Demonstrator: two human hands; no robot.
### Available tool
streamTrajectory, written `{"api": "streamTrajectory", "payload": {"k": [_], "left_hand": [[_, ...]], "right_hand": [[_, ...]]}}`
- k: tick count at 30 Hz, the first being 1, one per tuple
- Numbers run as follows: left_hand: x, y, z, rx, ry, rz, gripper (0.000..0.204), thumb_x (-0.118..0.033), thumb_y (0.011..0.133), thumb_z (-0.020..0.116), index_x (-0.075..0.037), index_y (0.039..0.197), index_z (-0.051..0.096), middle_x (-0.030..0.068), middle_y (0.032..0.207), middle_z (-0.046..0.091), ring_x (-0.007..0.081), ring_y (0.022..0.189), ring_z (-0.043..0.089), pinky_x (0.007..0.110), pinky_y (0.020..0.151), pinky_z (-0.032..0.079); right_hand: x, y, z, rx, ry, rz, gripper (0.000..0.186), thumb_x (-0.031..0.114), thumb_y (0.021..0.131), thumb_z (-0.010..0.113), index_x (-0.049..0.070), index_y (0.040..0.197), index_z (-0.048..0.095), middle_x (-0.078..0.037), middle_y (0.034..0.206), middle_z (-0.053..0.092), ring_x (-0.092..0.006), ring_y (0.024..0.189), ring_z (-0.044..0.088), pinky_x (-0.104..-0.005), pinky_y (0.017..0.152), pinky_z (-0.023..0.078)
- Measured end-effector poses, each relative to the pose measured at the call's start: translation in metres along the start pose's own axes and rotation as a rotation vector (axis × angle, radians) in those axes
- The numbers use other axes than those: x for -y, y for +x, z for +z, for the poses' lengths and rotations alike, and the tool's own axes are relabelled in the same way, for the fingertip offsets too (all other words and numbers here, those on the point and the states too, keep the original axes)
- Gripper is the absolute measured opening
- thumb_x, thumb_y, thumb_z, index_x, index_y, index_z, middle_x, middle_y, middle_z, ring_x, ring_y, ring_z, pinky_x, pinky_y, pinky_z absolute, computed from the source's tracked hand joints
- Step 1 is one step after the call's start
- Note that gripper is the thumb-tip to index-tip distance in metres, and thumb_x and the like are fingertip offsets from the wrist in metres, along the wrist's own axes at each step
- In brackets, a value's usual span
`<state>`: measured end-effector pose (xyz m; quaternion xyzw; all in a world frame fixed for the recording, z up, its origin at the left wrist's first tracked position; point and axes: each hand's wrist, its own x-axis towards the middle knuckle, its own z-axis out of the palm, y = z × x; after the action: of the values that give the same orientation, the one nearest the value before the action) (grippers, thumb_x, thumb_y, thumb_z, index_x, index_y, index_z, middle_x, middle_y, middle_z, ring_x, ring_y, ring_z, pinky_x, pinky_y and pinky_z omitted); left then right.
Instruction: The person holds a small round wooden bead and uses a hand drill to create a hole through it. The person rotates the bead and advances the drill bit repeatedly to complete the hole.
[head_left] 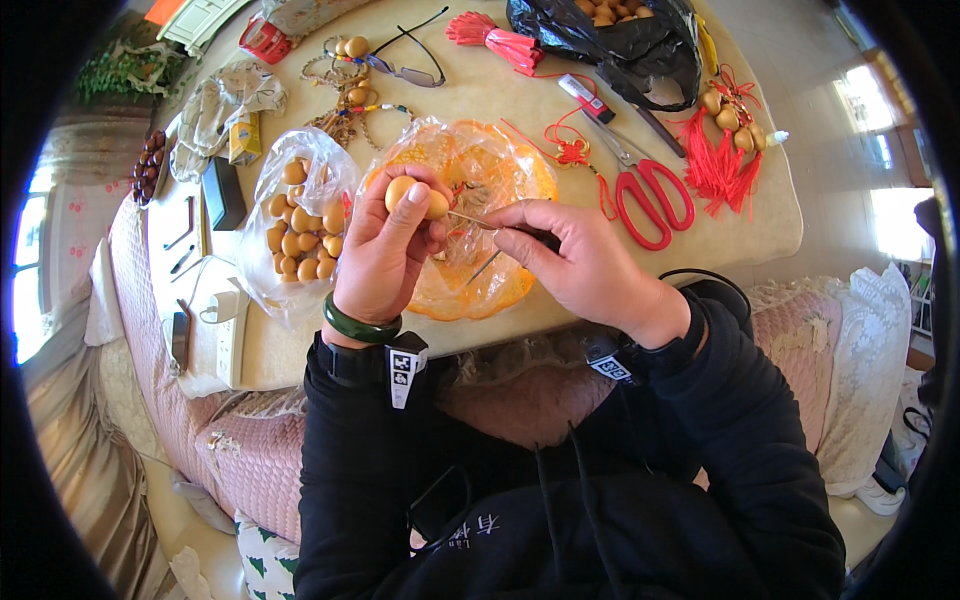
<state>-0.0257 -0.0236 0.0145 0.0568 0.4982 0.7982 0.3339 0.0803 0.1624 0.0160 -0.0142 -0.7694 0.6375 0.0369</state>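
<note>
My left hand (pixel 382 250) is closed round a small tan gourd (pixel 434 204) with two rounded lobes, held over an orange basket (pixel 510 304) lined with clear plastic. In my right hand (pixel 585 255) is a slim metal tool (pixel 470 218), its thin tip against or very close to the gourd's right end. A second thin metal prong slants down below the fingers; whether it belongs to the same tool I cannot tell. Light scraps lie inside the basket, partly hidden by my hands. Left of it, a clear plastic bag (pixel 262 205) holds several similar gourds.
Red-handled scissors (pixel 655 205) lie to the right, near red tassels with gourds (pixel 725 165). Farther back are a black bag of gourds (pixel 650 55), a red tassel bundle (pixel 495 42), sunglasses (pixel 415 75) and beaded strings (pixel 360 95). A power strip (pixel 230 345) sits at the left edge.
</note>
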Motion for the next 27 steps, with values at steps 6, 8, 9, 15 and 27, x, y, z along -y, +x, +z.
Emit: {"api": "streamTrajectory", "payload": {"k": [6, 8, 9, 15, 27], "left_hand": [[0.001, 0.000, 0.000, 0.012, 0.021, 0.043, 0.024, -0.019, 0.098, 0.061, -0.006, 0.117, 0.055, 0.0037, 0.096, 0.064, 0.0082, 0.074, 0.056, 0.020, 0.066, 0.045], [0.003, 0.001, 0.000, -0.034, 0.078, 0.037, 0.023, -0.020, 0.098, 0.062, -0.006, 0.116, 0.056, 0.0031, 0.095, 0.064, 0.0077, 0.072, 0.056, 0.020, 0.065, 0.044], [0.004, 0.002, 0.000, -0.059, 0.105, 0.026, 0.023, -0.020, 0.098, 0.062, -0.006, 0.115, 0.056, 0.0028, 0.094, 0.064, 0.0075, 0.071, 0.055, 0.020, 0.064, 0.044], [0.003, 0.001, 0.002, -0.088, 0.088, -0.030, 0.022, -0.021, 0.097, 0.063, -0.007, 0.113, 0.056, 0.0021, 0.092, 0.065, 0.0071, 0.068, 0.056, 0.020, 0.062, 0.044], [0.000, 0.003, -0.005, -0.030, 0.348, 0.022, 0.029, -0.016, 0.098, 0.061, -0.007, 0.123, 0.051, 0.0049, 0.100, 0.065, 0.0091, 0.076, 0.060, 0.021, 0.067, 0.048]], "right_hand": [[-0.001, 0.002, 0.000, 0.009, 0.022, 0.007, 0.023, 0.012, 0.094, 0.066, -0.003, 0.111, 0.067, -0.009, 0.087, 0.071, -0.0100, 0.079, 0.066, -0.0287, 0.069, 0.051], [-0.001, 0.001, 0.000, -0.052, -0.212, -0.183, 0.022, 0.012, 0.094, 0.065, -0.002, 0.111, 0.067, -0.008, 0.083, 0.070, -0.0105, 0.078, 0.066, -0.0300, 0.068, 0.051], [0.000, -0.002, -0.004, -0.051, -0.364, -0.243, 0.022, 0.012, 0.094, 0.065, -0.002, 0.111, 0.067, -0.008, 0.082, 0.069, -0.0107, 0.077, 0.066, -0.0305, 0.067, 0.050], [-0.004, 0.001, 0.002, -0.018, -0.063, -0.110, 0.022, 0.013, 0.095, 0.064, -0.002, 0.111, 0.067, -0.007, 0.085, 0.069, -0.0090, 0.074, 0.062, -0.0289, 0.067, 0.050], [0.003, 0.001, -0.005, 0.026, -0.461, -0.144, 0.022, 0.016, 0.097, 0.062, 0.006, 0.115, 0.068, -0.012, 0.103, 0.072, -0.0207, 0.089, 0.069, -0.0285, 0.077, 0.053]]}}
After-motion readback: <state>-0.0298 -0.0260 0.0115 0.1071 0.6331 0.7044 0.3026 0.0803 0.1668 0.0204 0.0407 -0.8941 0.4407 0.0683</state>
